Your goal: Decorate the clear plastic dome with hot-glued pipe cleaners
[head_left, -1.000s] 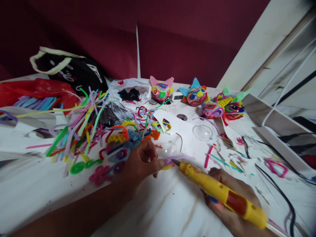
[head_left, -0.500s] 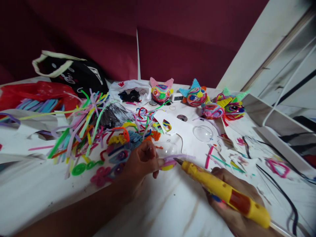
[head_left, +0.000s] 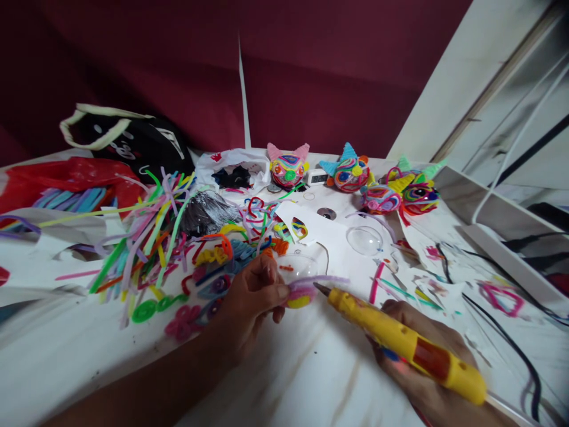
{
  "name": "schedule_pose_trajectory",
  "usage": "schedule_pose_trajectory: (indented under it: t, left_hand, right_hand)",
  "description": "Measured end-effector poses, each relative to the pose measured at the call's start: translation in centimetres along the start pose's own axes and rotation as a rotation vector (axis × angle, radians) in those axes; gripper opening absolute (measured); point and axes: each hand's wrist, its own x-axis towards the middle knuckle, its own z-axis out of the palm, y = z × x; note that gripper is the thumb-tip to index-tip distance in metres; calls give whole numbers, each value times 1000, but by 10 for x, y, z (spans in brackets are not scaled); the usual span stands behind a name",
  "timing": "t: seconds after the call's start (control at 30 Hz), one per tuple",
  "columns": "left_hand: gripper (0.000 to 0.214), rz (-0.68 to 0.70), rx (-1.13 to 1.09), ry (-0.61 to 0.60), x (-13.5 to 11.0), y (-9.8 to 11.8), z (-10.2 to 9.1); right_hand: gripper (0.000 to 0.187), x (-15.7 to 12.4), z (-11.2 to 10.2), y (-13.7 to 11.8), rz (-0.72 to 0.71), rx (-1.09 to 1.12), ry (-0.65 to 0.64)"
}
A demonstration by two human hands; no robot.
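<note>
Between the thumb and fingers of my left hand (head_left: 255,296) is a small coiled pipe-cleaner piece (head_left: 300,295) in pink, yellow and purple. A loose lilac end of it sticks out to the right. My right hand (head_left: 422,356) is wrapped round a yellow hot glue gun (head_left: 400,338). Its dark nozzle points left and lies close to the lilac strand; whether they touch I cannot tell. Behind the piece lies a clear plastic dome (head_left: 300,267), and a second clear half-sphere (head_left: 365,240) rests farther right on white paper.
Loose pipe cleaners (head_left: 151,231) heap up at the left, near a red bag (head_left: 80,172) and a black tote (head_left: 133,139). Several decorated animal-face balls (head_left: 288,166) stand along the back. Black cables (head_left: 502,338) and a white tray (head_left: 498,237) lie at the right.
The coiled piece has turned slightly in my left fingers, showing more of its face. The glue gun stays almost where it was. The view has shifted a little.
</note>
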Motion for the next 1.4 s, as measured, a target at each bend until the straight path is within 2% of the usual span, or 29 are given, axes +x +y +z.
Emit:
schedule_pose_trajectory:
  t: [0.23,0.47,0.63,0.9,1.07,1.23,1.4]
  left_hand:
    - [35,-47,-34,36,-1,5,2]
    - [32,-66,-35,24,-3,4,1]
    - [35,-71,-22,15,1,1,0]
    - [31,-10,56,-3,1,-3,0]
    - [35,39,124,9,2,-5,1]
    - [35,44,156,35,2,-7,0]
    - [33,46,165,33,1,-9,0]
  right_hand:
    - [23,-2,-2,1,-19,-22,-8]
    - [19,1,-1,1,-46,21,0]
    - [20,-2,0,3,-5,44,10]
    - [15,0,-4,3,0,-3,-67]
    - [12,0,-3,0,-40,28,-51]
    - [9,-4,0,-2,-13,37,-2]
    - [16,-5,2,-6,22,39,-15]
